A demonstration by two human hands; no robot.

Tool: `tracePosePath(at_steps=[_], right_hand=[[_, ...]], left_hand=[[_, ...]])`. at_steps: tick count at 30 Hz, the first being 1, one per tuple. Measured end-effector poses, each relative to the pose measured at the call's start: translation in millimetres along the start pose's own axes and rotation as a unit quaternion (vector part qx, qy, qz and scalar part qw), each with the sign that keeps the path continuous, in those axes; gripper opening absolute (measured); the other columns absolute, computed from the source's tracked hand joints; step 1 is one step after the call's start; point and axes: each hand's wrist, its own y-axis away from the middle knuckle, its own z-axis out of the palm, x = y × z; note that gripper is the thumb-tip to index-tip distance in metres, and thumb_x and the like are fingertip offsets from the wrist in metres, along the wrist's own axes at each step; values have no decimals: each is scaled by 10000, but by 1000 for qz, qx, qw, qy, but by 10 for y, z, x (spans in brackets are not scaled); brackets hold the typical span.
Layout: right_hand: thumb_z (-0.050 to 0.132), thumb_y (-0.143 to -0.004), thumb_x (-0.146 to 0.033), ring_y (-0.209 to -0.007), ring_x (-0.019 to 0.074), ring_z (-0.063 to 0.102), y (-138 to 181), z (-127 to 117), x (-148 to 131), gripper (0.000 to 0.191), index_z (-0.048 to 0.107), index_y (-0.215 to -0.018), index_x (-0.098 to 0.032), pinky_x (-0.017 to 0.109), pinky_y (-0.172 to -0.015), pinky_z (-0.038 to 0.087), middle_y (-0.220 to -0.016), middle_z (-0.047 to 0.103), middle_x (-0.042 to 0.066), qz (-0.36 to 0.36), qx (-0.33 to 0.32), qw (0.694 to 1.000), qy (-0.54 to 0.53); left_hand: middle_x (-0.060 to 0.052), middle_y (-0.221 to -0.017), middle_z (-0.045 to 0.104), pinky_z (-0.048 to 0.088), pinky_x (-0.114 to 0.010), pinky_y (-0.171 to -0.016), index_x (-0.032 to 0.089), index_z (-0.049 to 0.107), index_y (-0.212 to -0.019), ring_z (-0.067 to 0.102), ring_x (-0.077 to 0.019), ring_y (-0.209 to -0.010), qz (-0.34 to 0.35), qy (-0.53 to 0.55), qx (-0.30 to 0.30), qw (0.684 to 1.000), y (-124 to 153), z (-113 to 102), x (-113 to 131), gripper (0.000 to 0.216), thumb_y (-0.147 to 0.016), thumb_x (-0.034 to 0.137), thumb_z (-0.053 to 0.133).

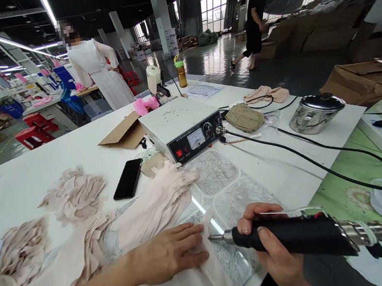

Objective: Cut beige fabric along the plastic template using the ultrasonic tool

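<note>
My left hand (169,253) lies flat with fingers stretched out on a pale pink fabric piece (164,285) at the table's front edge. My right hand (268,243) is wrapped round a black handheld tool (296,235) whose metal tip (217,238) points left, close to my left fingertips and the fabric. A black cable (308,161) runs from the tool's rear to a white control box (183,129) with a meter and knobs. Clear plastic trays (229,190) of small pale pieces sit beside the fabric.
Piles of pink fabric pieces (74,193) and a black phone (128,178) lie on the white table (32,166). A steel pot (313,112), cardboard (124,132) and a bottle (181,72) stand farther back. A person in white (99,73) and a person in black (254,18) are beyond.
</note>
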Motion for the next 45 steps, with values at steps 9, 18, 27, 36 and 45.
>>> tracePosePath(at_steps=[9, 18, 27, 36, 45], right_hand=[[631, -841, -316, -602, 108, 574, -44, 12, -39, 141, 587, -953, -243, 302, -583, 519, -833, 564, -10, -20, 21, 999, -22], [626, -841, -282, -654, 131, 564, -219, 36, 88, 136, 587, -967, -248, 372, -657, 524, -869, 554, -5, -53, 44, 997, 19], [616, -855, -282, -682, 139, 573, -250, 37, 112, 130, 576, -971, -241, 379, -703, 518, -866, 578, -5, -51, 32, 997, 41], [608, -854, -260, -676, 141, 573, -265, 71, 108, 112, 575, -958, -234, 395, -713, 522, -861, 586, -5, -44, 42, 997, 50], [638, -831, -282, -657, 132, 570, -285, 84, 96, 120, 594, -936, -244, 386, -693, 533, -864, 604, -13, -45, 54, 997, 43]], left_hand=[[-161, -1118, 648, 430, -421, -1116, 138, 604, -1236, 492, -292, -1328, 28, 55, -13, 998, -37, -45, -118, 329, -952, 80, 451], [-170, -1092, 641, 426, -429, -1110, 123, 617, -1236, 494, -304, -1316, 36, 68, -2, 997, -33, -21, -148, 345, -955, 102, 416], [-175, -1126, 626, 402, -456, -1126, 128, 602, -1250, 434, -324, -1368, 50, 95, -3, 994, -17, 14, -207, 407, -860, 130, 486], [-166, -1323, 562, 410, -479, -1119, 146, 580, -1284, 402, -346, -1390, 51, 117, -27, 991, 2, 46, -257, 554, -733, 128, 525], [-153, -1320, 583, 387, -460, -1143, 152, 589, -1274, 395, -320, -1402, 60, 118, -21, 991, 19, 51, -272, 498, -783, 121, 515]])
